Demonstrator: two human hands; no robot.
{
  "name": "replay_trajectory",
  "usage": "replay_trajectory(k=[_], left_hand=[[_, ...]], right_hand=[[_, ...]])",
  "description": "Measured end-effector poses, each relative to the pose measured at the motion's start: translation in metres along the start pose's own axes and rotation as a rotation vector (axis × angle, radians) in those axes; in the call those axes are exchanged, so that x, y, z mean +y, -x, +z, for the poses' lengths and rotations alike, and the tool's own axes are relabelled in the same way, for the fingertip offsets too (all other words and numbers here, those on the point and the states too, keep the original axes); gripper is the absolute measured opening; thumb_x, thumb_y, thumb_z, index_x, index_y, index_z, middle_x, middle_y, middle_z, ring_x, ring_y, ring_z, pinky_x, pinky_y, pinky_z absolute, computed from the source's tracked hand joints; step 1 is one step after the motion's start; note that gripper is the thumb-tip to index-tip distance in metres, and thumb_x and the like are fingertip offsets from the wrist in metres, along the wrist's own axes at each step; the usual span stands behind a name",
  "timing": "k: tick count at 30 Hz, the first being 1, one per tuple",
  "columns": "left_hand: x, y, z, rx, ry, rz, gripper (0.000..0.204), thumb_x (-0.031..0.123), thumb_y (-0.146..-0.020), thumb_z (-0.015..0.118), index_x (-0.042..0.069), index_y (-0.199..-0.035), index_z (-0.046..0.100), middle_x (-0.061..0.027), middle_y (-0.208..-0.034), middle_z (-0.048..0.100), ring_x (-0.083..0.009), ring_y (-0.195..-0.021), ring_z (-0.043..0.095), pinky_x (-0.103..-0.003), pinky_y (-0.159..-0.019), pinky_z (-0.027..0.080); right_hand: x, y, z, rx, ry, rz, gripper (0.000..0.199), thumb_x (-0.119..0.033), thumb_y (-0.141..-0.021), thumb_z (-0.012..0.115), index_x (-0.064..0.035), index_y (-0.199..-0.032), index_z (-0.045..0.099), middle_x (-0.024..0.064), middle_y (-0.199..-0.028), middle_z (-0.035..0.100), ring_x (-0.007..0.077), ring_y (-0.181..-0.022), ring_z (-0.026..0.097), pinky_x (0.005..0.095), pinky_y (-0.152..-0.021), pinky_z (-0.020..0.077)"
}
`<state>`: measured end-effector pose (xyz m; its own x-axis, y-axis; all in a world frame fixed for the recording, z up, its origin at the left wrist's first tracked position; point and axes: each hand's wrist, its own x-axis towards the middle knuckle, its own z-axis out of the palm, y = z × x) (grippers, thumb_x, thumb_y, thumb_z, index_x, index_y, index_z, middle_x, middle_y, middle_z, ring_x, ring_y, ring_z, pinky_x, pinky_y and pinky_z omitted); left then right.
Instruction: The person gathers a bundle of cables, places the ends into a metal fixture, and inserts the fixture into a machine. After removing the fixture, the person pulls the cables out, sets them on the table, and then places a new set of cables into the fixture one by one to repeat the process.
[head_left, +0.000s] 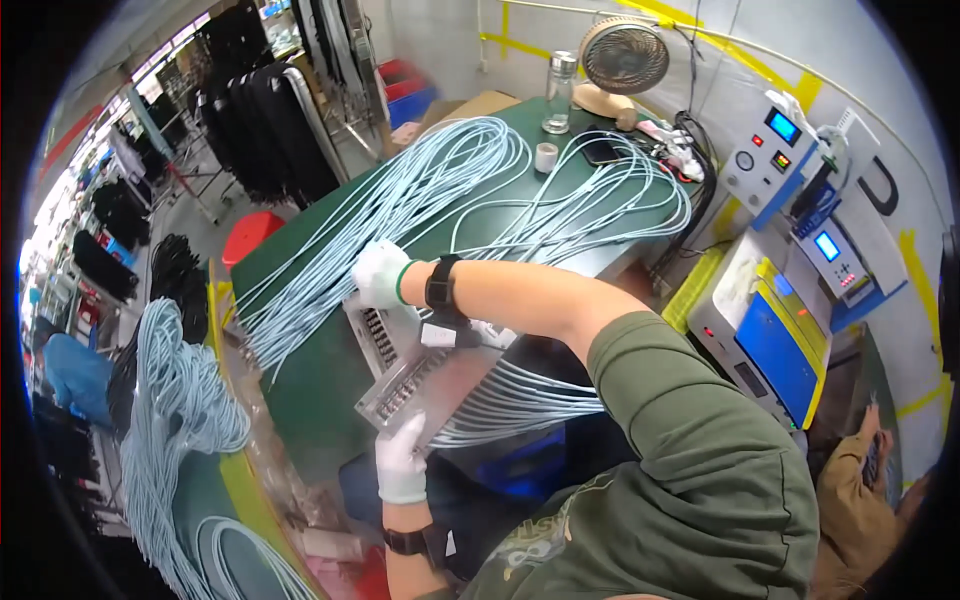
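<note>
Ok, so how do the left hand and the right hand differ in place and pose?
The right hand is farther from the body, by the slotted strip; the left hand is nearer, at the clear-looking fixture's near edge. The right forearm crosses from the right; the left forearm rises from the lower edge. Both wear white gloves and dark wristbands.

Wall (725,110): white, yellow tape strips (913,265) | Desk (305,420): green top | Floor (215,225): grey, left of desk | Racks (316,125): upper left, dark bundles (268,135) hanging | Red plastic item (252,238): beside desk's far-left edge | Light: bright, whitish glare along left side
</note>
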<state>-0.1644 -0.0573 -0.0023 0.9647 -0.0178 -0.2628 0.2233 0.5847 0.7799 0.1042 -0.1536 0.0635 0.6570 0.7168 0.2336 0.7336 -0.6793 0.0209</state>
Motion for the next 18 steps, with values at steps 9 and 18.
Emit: replay_trajectory(k=[9, 18], left_hand=[[-0.009, -0.001, -0.004, -0.063, -0.221, 0.072, 0.041, -0.005, -0.084, 0.067, -0.005, -0.124, 0.061, -0.0128, -0.116, 0.068, -0.0229, -0.104, 0.067, -0.034, -0.094, 0.054], [0.055, 0.009, 0.033, -0.358, -0.419, 0.178, 0.048, -0.001, -0.081, 0.071, -0.003, -0.128, 0.060, -0.0118, -0.121, 0.066, -0.0201, -0.110, 0.063, -0.032, -0.098, 0.050]], right_hand=[[0.036, 0.069, -0.116, -0.233, -0.367, -0.045, 0.058, -0.063, -0.083, 0.063, -0.0065, -0.090, 0.073, 0.0116, -0.085, 0.071, 0.0332, -0.088, 0.068, 0.0432, -0.075, 0.0526], [0.058, 0.285, -0.277, 0.648, -0.186, -0.088, 0.036, -0.009, -0.068, 0.083, -0.0060, -0.101, 0.072, 0.0066, -0.078, 0.066, 0.0216, -0.068, 0.065, 0.0311, -0.062, 0.0509]])
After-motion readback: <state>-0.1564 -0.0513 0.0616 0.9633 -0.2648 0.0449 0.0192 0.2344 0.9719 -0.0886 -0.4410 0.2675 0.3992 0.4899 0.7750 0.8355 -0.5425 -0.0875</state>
